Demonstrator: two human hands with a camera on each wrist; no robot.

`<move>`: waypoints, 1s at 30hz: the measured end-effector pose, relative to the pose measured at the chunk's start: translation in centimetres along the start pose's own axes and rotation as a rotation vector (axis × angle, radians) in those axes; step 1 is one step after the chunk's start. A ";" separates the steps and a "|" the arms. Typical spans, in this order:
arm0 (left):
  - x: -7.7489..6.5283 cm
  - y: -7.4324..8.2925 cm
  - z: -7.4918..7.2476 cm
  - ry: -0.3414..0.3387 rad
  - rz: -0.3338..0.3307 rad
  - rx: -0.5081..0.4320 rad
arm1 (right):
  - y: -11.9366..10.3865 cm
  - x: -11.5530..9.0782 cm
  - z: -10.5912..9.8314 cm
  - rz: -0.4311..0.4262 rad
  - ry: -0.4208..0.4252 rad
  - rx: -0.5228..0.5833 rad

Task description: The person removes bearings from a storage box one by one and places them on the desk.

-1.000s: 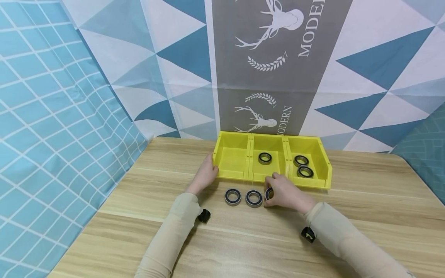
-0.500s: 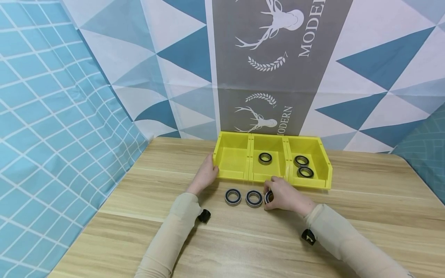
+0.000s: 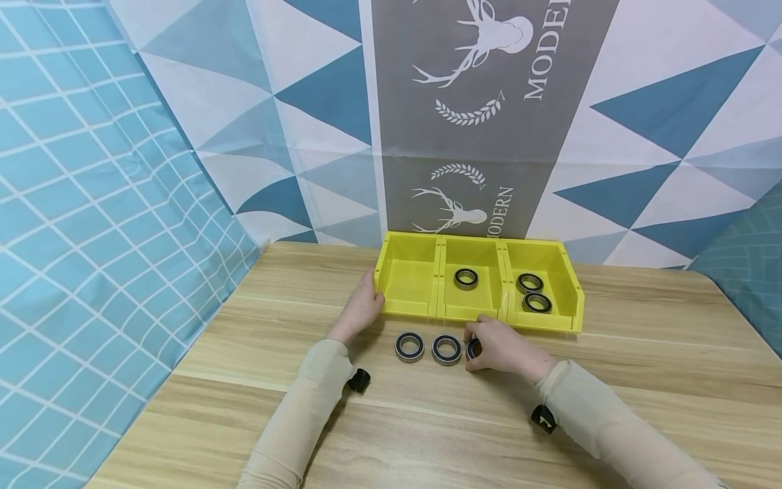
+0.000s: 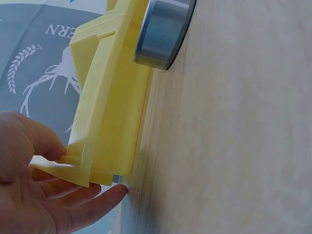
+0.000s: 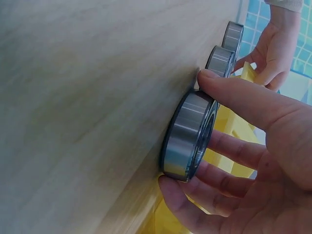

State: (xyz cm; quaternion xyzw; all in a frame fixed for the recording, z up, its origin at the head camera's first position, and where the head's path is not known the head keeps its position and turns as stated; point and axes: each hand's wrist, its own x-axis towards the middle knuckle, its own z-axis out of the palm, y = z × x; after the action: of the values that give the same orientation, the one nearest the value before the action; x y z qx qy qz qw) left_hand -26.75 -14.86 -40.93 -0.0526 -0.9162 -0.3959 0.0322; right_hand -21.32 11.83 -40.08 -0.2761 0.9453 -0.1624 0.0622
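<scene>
My left hand [image 3: 362, 303] grips the left side wall of a yellow three-compartment bin [image 3: 408, 307]; in the left wrist view the thumb lies over the wall's edge and the fingers are on its outer side. My right hand [image 3: 504, 346] pinches a ball bearing [image 5: 187, 134] between thumb and fingertips, just in front of the bin. This bearing lies flat, at the right end of a row. Beside it, a middle bearing [image 3: 447, 350] and a left bearing [image 3: 409, 347] lie on the table.
One bearing [image 3: 466, 278] lies in the bin's middle compartment. In the right compartment are an upper bearing [image 3: 529, 282] and a lower bearing [image 3: 537, 303], right against each other. A patterned cloth [image 3: 330, 122] hangs behind the wooden table [image 3: 415, 435].
My right hand has shifted slightly toward me, its fingers drawing back from the bin's front edge to the bearing. The left hand and the bin have stayed put.
</scene>
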 end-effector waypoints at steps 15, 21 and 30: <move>0.1 -0.2 0.1 0.001 0.002 0.005 | -0.3 -0.1 -0.4 -0.018 -0.033 -0.017; 0.2 -0.1 0.0 0.003 0.005 0.007 | -0.3 -0.2 -0.7 -0.014 -0.048 -0.018; 0.1 -0.2 0.2 0.007 -0.003 0.001 | -0.2 -0.1 -1.1 0.007 -0.070 0.020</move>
State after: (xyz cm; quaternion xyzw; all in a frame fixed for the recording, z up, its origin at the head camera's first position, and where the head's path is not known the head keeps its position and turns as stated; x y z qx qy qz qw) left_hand -26.85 -14.87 -41.17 -0.0499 -0.9164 -0.3956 0.0350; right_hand -21.38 12.07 -38.96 -0.2776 0.9418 -0.1621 0.0985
